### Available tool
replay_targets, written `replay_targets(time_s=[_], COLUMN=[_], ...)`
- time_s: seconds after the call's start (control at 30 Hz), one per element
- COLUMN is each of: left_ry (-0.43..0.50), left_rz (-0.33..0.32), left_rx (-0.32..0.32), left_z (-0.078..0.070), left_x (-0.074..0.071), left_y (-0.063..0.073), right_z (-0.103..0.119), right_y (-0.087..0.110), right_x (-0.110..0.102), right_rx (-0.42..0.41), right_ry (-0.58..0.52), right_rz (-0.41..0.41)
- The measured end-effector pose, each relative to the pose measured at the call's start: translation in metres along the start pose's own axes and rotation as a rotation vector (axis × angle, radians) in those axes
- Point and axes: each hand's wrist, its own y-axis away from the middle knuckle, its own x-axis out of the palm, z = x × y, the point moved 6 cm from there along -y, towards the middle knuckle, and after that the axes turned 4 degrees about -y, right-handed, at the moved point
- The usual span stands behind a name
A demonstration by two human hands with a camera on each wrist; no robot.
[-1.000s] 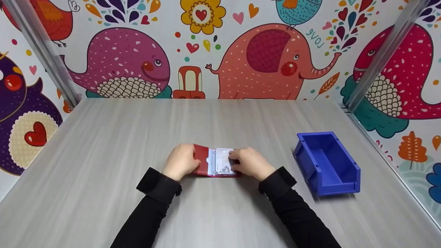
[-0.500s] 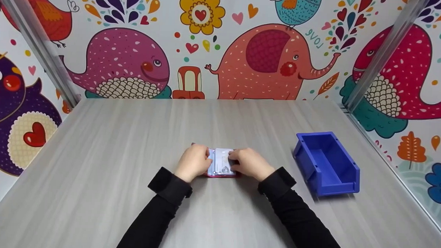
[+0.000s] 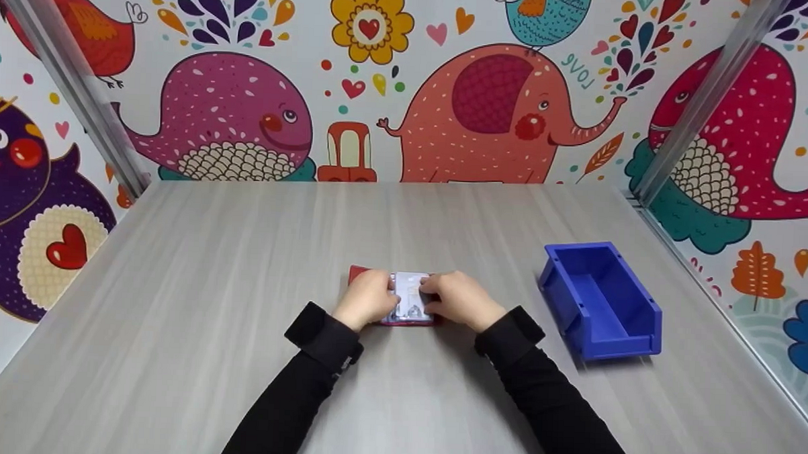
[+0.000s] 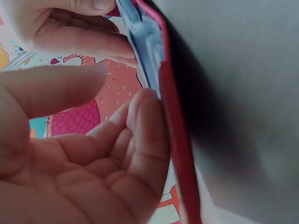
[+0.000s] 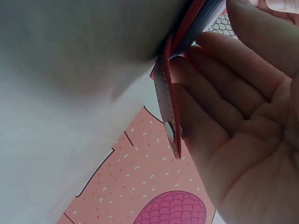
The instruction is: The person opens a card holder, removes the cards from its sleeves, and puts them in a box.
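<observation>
A red card holder (image 3: pixel 355 272) with a snap strap (image 5: pixel 163 93) lies spread on the table between the hands. A pale printed card (image 3: pixel 411 296) sits among its clear sleeves (image 4: pixel 145 42) on the right side. My left hand (image 3: pixel 369 297) lies over the left half; in the left wrist view its bent fingers touch the inner side of the cover and the sleeve edge, thumb lifted apart. My right hand (image 3: pixel 462 299) touches the card's right edge with its fingertips, thumb spread away from them. The strap hangs beside its fingers in the right wrist view.
To the right on the pale wood-grain table (image 3: pixel 208 260) stands a blue open-front bin (image 3: pixel 599 301). Printed panels (image 3: pixel 354 104) with cartoon animals close off the back and both sides, with metal posts (image 3: pixel 707 103) at the corners.
My left hand has slid right, from the outer edge of the red cover to beside the card, covering the left sleeve. My right hand stays at the card's right edge.
</observation>
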Motion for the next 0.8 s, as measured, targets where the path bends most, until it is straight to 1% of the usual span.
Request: replay_targets(time_s=[0.17, 0.3, 0.47, 0.8], left_ry=[0.018, 0.035, 0.049, 0.085], left_rz=[0.024, 0.065, 0.094, 0.115], left_rx=[-0.012, -0.041, -0.075, -0.134], left_z=[0.0014, 0.0022, 0.0040, 0.0081], left_x=[0.0019, 0.0033, 0.0051, 0.0083], left_y=[-0.0015, -0.0028, -0.0039, -0.0064], right_z=[-0.0005, 0.0001, 0.0013, 0.0015], right_y=[0.0005, 0.0011, 0.0006, 0.0012], right_x=[0.0002, 0.0002, 0.0004, 0.0003], right_rx=[0.010, 0.009, 0.003, 0.005], right_ry=[-0.010, -0.017, -0.022, -0.030], right_rz=[0.011, 0.018, 0.020, 0.020])
